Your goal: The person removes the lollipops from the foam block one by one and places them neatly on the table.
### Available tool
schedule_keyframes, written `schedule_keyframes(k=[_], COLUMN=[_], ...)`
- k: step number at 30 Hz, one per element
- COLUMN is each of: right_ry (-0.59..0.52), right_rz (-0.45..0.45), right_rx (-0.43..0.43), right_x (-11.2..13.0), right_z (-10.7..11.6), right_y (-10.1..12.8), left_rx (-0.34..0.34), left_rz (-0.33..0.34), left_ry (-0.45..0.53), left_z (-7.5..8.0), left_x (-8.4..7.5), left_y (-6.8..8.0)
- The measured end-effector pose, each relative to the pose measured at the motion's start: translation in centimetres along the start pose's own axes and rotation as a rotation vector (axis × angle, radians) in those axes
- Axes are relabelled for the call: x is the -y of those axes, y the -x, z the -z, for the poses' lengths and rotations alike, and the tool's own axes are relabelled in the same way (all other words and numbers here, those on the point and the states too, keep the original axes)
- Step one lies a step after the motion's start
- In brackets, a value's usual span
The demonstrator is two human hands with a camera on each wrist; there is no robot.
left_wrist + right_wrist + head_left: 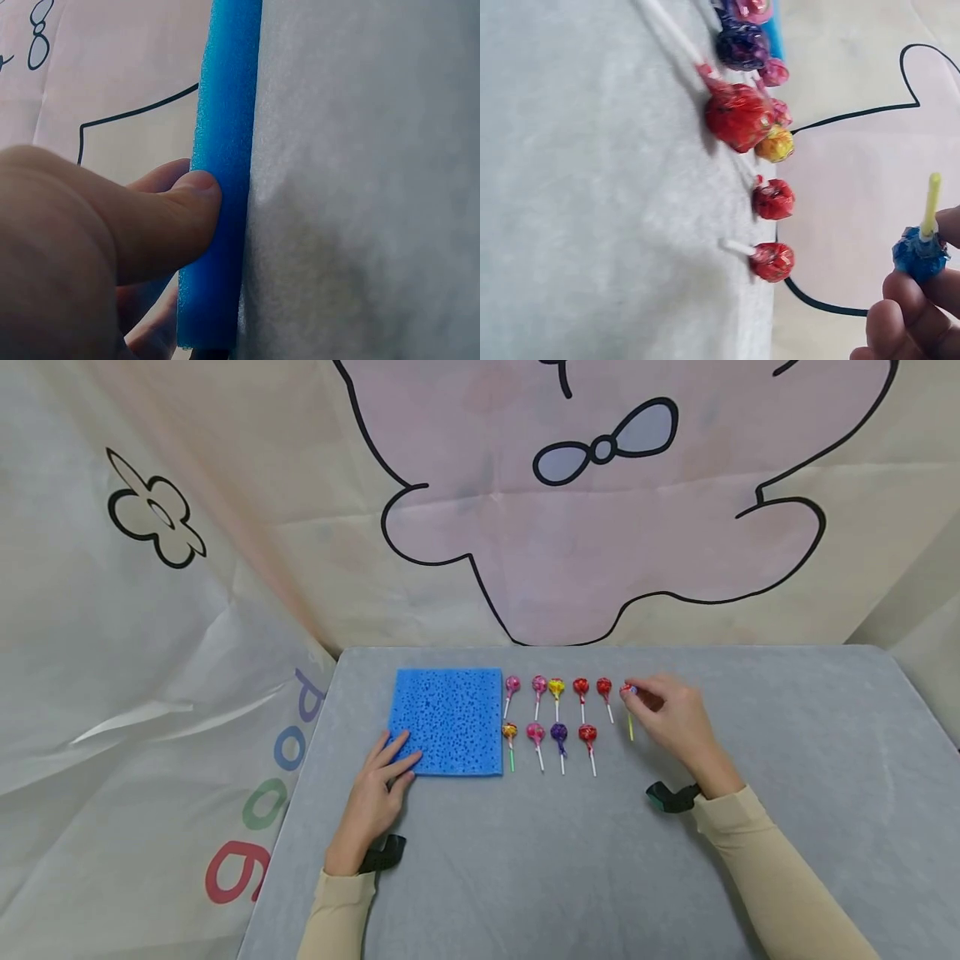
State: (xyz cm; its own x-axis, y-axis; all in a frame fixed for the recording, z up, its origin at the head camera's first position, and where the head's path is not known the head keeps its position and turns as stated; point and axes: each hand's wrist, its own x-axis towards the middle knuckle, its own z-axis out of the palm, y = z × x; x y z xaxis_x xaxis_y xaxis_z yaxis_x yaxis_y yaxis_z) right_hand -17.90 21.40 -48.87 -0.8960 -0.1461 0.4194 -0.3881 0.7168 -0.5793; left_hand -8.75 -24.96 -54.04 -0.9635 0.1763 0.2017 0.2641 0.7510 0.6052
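Note:
A blue foam block (447,718) with small dark pits in its top lies flat on the grey table. My left hand (377,793) rests on its near left corner with spread fingers, the thumb (196,214) against the side face in the left wrist view. Off to the right, my right hand (671,718) pinches a lollipop (921,253) with a blue wrapper and a yellow stick between thumb and fingers. The stick points toward the near side in the head view. Closest to this hand on the table is a red lollipop (604,687).
Between block and right hand, several wrapped lollipops lie in two rows, sticks toward the near edge. Among them are a yellow one (556,687), a purple one (558,733) and an orange one (510,730) with a green stick. A printed cloth (480,527) hangs behind the table.

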Motion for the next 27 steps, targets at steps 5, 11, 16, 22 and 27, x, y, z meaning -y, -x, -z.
schedule_keyframes(k=[5, 11, 16, 22, 27], right_ry=[0.031, 0.043, 0.071, 0.103, 0.109], right_rz=[-0.015, -0.071, -0.162, -0.188, -0.181], right_rx=[0.061, 0.157, 0.306, 0.388, 0.387], right_x=[-0.6, -1.1, -0.7, -0.4, -0.8], right_z=[-0.2, -1.0, -1.5, -1.9, -2.3], right_y=[1.0, 2.1, 2.4, 2.4, 2.5], left_rx=[-0.002, 0.002, 0.0, 0.002, 0.001], left_rz=[0.0, 0.002, 0.0, -0.004, -0.006], left_ry=[0.004, 0.003, 0.004, 0.002, 0.003], left_z=[0.0, 0.0, 0.0, 0.0, 0.0], left_x=[-0.1, -0.1, 0.0, -0.1, 0.1], left_y=[0.0, 0.0, 0.0, 0.0, -0.1])
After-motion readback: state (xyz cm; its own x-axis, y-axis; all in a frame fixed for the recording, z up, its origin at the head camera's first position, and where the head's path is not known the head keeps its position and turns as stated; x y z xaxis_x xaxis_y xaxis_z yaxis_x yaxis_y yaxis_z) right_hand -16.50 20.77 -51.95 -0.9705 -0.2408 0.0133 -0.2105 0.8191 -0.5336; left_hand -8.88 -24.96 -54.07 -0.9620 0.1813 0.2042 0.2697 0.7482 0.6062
